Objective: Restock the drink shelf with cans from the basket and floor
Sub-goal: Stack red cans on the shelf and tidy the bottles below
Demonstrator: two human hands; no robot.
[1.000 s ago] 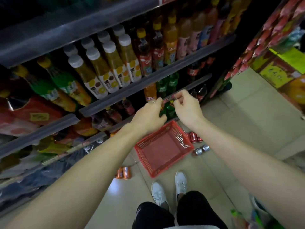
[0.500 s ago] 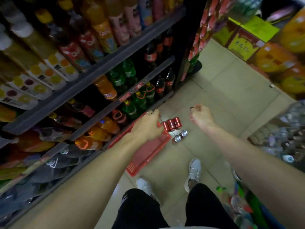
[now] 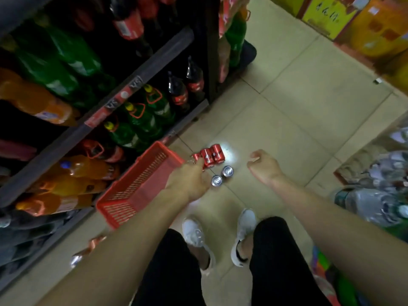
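Three red cans (image 3: 208,157) lie on their sides in a row on the floor tiles (image 3: 287,120), just past the far corner of the red basket (image 3: 136,186). Label print on them is too blurred to read. Two more cans (image 3: 221,176) stand upright just beside them, silver tops up. Left hand (image 3: 191,181) hangs over the near end of the lying row, fingertips at the closest can; can't tell if it grips. Right hand (image 3: 263,167) is loosely curled, holding nothing, off to the right of the cans. The basket sits tilted against the foot of the drink shelf (image 3: 141,78). Shelf edge carries a red price strip (image 3: 117,100), marks look like "45" but smeared. Behind it: green bottles (image 3: 141,120), dark cola bottles (image 3: 187,87) with red labels, orange bottles (image 3: 72,180) lower left. Yellow carton (image 3: 326,16) top right has dark handwritten characters, unreadable. White shoes (image 3: 218,235) at bottom.
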